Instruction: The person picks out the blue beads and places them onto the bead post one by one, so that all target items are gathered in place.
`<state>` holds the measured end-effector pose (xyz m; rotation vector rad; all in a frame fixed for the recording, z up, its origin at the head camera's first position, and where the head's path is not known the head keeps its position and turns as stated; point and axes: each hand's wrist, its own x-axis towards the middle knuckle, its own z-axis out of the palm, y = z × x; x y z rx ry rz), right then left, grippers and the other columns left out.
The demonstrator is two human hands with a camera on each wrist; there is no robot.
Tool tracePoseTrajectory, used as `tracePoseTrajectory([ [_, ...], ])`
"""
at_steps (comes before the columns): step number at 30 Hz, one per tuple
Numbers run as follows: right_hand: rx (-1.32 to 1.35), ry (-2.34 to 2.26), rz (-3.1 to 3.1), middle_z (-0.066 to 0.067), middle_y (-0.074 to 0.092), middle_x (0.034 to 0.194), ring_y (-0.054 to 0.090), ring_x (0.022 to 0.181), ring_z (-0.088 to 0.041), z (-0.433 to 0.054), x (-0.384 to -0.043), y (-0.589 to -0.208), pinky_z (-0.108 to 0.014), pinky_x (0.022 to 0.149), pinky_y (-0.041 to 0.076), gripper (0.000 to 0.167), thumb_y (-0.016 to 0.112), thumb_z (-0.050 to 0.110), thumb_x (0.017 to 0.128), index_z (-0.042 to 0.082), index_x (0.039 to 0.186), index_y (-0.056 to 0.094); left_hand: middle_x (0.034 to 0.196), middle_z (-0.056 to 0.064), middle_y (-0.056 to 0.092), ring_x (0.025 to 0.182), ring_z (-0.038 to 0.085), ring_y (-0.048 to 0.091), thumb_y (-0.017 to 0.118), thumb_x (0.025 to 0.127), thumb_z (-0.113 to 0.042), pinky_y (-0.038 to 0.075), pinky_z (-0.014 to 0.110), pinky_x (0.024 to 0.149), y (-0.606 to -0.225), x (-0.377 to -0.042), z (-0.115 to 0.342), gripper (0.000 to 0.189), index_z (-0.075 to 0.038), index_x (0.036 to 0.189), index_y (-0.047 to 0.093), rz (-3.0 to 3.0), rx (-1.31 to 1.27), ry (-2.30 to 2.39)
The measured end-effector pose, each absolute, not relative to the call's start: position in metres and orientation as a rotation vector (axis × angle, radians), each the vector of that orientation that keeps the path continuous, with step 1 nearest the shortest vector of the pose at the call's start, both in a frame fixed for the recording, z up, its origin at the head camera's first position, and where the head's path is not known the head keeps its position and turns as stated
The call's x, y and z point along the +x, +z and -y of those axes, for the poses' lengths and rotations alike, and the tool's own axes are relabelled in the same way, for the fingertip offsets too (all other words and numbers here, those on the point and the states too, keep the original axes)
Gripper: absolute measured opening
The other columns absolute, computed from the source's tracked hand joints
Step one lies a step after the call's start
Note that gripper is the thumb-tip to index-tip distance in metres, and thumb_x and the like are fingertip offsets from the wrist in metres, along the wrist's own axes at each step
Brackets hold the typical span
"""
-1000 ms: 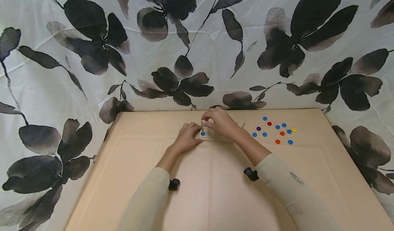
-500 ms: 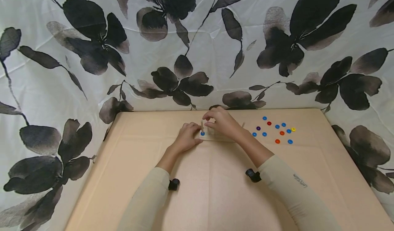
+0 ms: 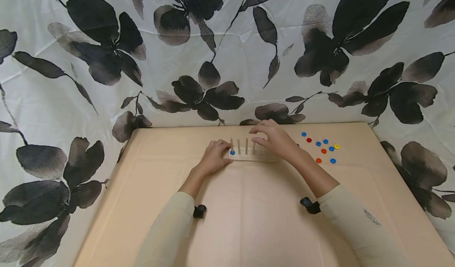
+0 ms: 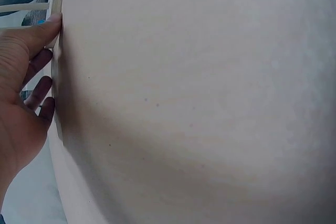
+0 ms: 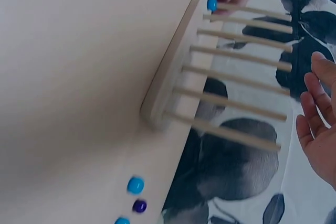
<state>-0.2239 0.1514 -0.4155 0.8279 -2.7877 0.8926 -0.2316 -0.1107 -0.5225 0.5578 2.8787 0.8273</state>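
Note:
A pale wooden peg board (image 3: pixel 261 158) with a row of several upright pegs lies near the table's far edge. One blue bead (image 3: pixel 232 152) sits at the base of its leftmost peg. My left hand (image 3: pixel 214 156) grips the board's left end, its thumb (image 4: pixel 44 31) along the front side in the left wrist view. My right hand (image 3: pixel 275 140) is raised over the right part of the board, fingers loosely bent and holding nothing. In the right wrist view, its fingertips (image 5: pixel 310 85) are apart from the peg tops, and the other pegs (image 5: pixel 231 100) are bare.
Right of the board lie loose beads, among them a blue bead (image 3: pixel 303 134), a red bead (image 3: pixel 309 140), a yellow bead (image 3: pixel 337 147) and a purple bead (image 5: pixel 139 206). A floral cloth (image 3: pixel 227 53) hangs behind the table (image 3: pixel 241 215).
My right hand has moved right, away from the leftmost pegs, so more pegs show and some loose beads are covered. My left hand keeps its hold on the peg board.

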Motion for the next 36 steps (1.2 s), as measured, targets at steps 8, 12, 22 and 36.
tracePoseTrajectory([
  [8,0.761,0.924,2.705,-0.008,0.07,0.114,0.061,0.111,-0.027,-0.191,-0.214,-0.418,-0.047,0.09,0.054,0.026,0.079,0.015,0.092,0.011,0.117,0.075,0.135,0.006,0.063,0.126,0.032,0.05,0.085,0.087,-0.028,0.041,0.05,0.108,-0.523,-0.233,0.113,0.053,-0.012,0.134,0.067,-2.883,0.578,0.817],
  [12,0.723,0.938,2.681,-0.008,0.069,0.112,0.065,0.105,-0.029,-0.21,-0.208,-0.423,-0.048,0.086,0.055,0.029,0.08,0.013,0.091,0.009,0.119,0.074,0.136,0.006,0.062,0.126,0.031,0.049,0.084,0.087,-0.028,0.04,0.05,0.108,-0.523,-0.232,0.113,0.053,-0.013,0.134,0.067,-2.884,0.579,0.818],
  [22,0.643,0.901,2.729,-0.015,0.069,0.117,0.069,0.099,-0.034,-0.249,-0.199,-0.457,-0.053,0.082,0.058,0.029,0.08,0.01,0.089,0.003,0.117,0.072,0.134,0.007,0.064,0.125,0.033,0.05,0.086,0.086,-0.027,0.041,0.05,0.109,-0.524,-0.232,0.113,0.052,-0.011,0.132,0.068,-2.893,0.589,0.84],
  [36,0.536,0.918,2.986,-0.022,0.064,0.136,0.065,0.118,-0.041,-0.271,-0.203,-0.503,-0.056,0.098,0.054,0.037,0.073,0.012,0.096,0.0,0.13,0.067,0.133,0.006,0.064,0.125,0.032,0.051,0.086,0.086,-0.026,0.041,0.049,0.108,-0.523,-0.231,0.112,0.051,-0.011,0.131,0.068,-2.892,0.588,0.847],
])
